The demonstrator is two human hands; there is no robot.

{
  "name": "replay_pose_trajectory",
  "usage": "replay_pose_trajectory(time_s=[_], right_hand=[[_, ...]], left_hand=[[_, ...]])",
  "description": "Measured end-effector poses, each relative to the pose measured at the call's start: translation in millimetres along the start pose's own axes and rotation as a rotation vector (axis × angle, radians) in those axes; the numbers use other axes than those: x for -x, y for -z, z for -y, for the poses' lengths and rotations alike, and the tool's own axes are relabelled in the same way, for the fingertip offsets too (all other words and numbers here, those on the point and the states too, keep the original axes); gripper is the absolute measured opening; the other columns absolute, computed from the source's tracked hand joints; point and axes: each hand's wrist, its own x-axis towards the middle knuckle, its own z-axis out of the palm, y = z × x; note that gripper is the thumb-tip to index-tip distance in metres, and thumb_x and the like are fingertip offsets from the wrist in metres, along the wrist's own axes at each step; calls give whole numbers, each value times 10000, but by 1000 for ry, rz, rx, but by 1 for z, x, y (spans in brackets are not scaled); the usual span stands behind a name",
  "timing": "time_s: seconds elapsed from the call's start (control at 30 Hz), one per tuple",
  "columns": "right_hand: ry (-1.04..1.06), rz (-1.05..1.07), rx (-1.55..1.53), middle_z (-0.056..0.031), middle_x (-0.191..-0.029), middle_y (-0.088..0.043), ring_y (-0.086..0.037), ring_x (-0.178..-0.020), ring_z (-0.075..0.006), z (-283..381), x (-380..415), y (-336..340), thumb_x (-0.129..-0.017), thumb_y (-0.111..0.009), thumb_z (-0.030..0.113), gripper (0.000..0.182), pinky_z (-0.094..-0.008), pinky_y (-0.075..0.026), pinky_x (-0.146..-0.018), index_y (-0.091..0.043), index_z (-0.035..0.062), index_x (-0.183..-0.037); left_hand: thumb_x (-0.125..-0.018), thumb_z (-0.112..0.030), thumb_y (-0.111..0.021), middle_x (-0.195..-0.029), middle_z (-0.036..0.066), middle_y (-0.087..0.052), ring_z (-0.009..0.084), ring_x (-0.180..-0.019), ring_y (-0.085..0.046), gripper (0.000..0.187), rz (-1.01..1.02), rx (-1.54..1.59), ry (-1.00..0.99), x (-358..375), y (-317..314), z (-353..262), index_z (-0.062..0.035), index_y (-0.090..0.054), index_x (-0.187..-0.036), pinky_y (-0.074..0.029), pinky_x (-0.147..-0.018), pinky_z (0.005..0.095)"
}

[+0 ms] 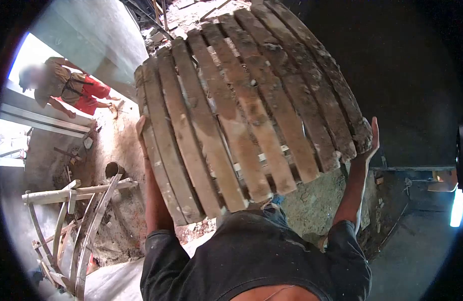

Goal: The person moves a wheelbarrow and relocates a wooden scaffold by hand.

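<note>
A large panel of brown, dirt-caked slats [231, 115] is held up in front of my chest, with narrow gaps between the slats. My left hand [142, 131] is against its left edge, the fingers mostly hidden behind the wood. On the opposite edge, my right hand [373, 140] grips near the lower right corner, its thumb pointing up. Both arms are bent outward around the panel. The underside of the panel and what lies directly behind it are hidden.
Another person [65, 85] in red shorts stands at the upper left. A rough wooden frame [81, 193] of poles and curved slats is at the lower left. Rubble lies beyond the panel. A dark wall [412, 100] rises on the right, near a bright lamp [457, 208].
</note>
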Motion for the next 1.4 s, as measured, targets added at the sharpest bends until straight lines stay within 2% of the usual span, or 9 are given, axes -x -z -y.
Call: replay_pose_trajectory(time_s=[0.1, 0.27, 0.4, 0.53, 0.67, 0.8, 0.93, 1.07, 1.4], right_hand=[[91, 211, 129, -107, -951, -606, -597, -810, -191, 39, 29, -49, -976, -427, 258, 368, -324, -482, -784, -560, -78, -1041], [46, 350, -201, -116, -916, -621, -603, -793, -178, 40, 29, -57, -980, -411, 259, 375, -302, -482, -756, -567, -76, -1046], [352, 107, 261, -123, -846, -644, -609, -766, -172, 50, 22, -87, -960, -348, 457, 578, -278, -484, -715, -596, -66, -966], [-284, 421, -437, -154, -908, -652, -636, -792, -218, 52, -19, -88, -967, -346, 425, 548, -334, -509, -753, -597, -62, -965], [29, 143, 68, -172, -893, -648, -645, -812, -244, 43, -30, -90, -968, -344, 402, 541, -364, -521, -750, -590, -80, -967], [75, 446, -218, -195, -1077, -606, -632, -916, -259, 8, -60, -96, -932, -502, 302, 609, -378, -498, -861, -261, -23, -1388], [-270, 563, -358, -135, -800, -626, -604, -702, -214, 30, -68, -134, -927, -407, 481, 566, -316, -491, -689, -606, -47, -907], [-327, 556, -348, -112, -747, -616, -590, -686, -198, 15, -98, -153, -844, -529, 540, 573, -336, -468, -683, -616, -23, -901], [-322, 617, -312, -198, -1116, -580, -581, -1000, -287, 50, -143, -188, -852, -534, 512, 654, -434, -459, -884, -488, -28, -1218]], left_hand=[[-853, -393, -527, -1076, 130, -606, 219, -904, -622, 513, -39, 8, -56, 24, 10, -12, -26, -490, -1209, -523, -819, 359], [-857, -417, -508, -1126, 132, -585, 225, -946, -608, 554, -163, -13, -137, 36, 16, -11, -38, -456, -1257, -511, -857, 372], [-873, -442, -480, -1156, 107, -573, 214, -1011, -595, 521, -47, 64, -23, 34, 4, -14, -76, -476, -1244, -518, -873, 381], [-853, -463, -495, -1156, 139, -573, 251, -970, -598, 588, -169, 134, -59, 50, -11, 5, -43, -456, -1263, -495, -867, 394], [-856, -453, -491, -1168, 138, -565, 256, -999, -584, 588, -145, 25, -255, 86, -22, 16, -45, -442, -1277, -493, -869, 402], [-860, -454, -475, -1189, 142, -551, 253, -1014, -579, 593, -172, 173, -302, 104, -42, 21, -46, -429, -1288, -497, -871, 405], [-838, -481, -477, -1191, 150, -542, 263, -1015, -580, 646, -198, 107, -218, 121, -6, 21, -37, -408, -1302, -510, -860, 410], [-838, -465, -479, -1179, 153, -546, 263, -1003, -583, 624, -259, -54, -474, 118, -12, 32, -33, -423, -1284, -514, -847, 404], [-844, -416, -488, -1166, 155, -543, 274, -967, -583, 617, -77, 234, -386, 122, -46, 24, -3, -393, -1294, -505, -817, 398]])
